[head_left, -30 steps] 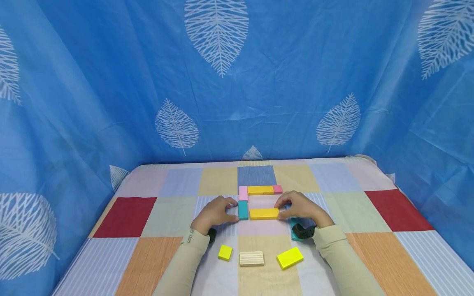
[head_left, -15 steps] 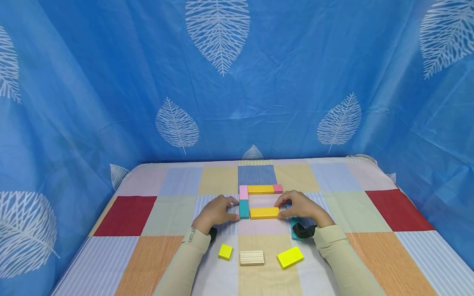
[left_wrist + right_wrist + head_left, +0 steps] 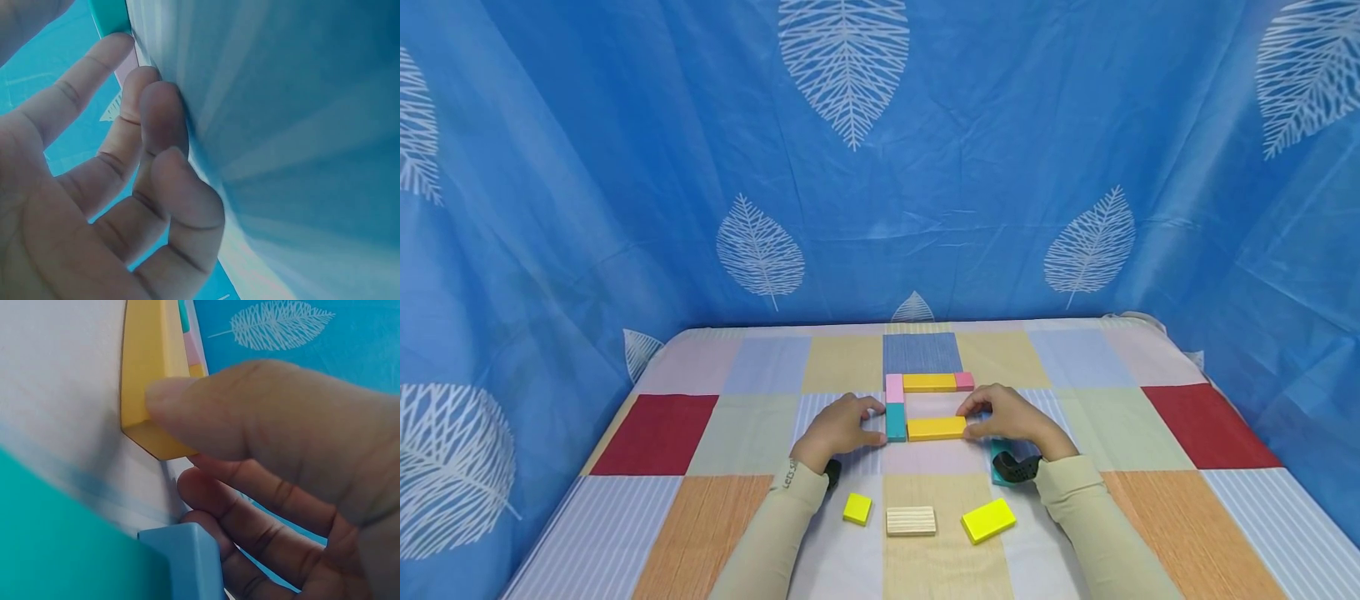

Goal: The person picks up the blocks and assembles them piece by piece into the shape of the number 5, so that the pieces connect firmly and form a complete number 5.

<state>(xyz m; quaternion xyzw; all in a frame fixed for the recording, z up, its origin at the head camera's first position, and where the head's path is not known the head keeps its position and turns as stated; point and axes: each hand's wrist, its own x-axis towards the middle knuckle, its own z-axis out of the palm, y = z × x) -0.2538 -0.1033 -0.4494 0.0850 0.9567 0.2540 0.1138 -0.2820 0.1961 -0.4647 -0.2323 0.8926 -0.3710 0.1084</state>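
Note:
In the head view my left hand touches the left side of a teal block with index finger and thumb. The left wrist view shows its index fingertip against the teal block, the other fingers loosely bent. My right hand pinches the right end of a long orange-yellow block lying flat. In the right wrist view the thumb lies on that yellow block; the index finger is partly hidden behind it. The block's left end lies close beside the teal one.
Behind the teal block lies a pink block, then another orange-yellow block and a red-pink one. Nearer are a small yellow block, a ridged wooden block and a bright yellow block. My right wrist partly covers another teal block.
The held orange-yellow block has turned slightly, its right end going a little away from me. The gap between it and the teal block has narrowed slightly. Both hands stay almost in place.

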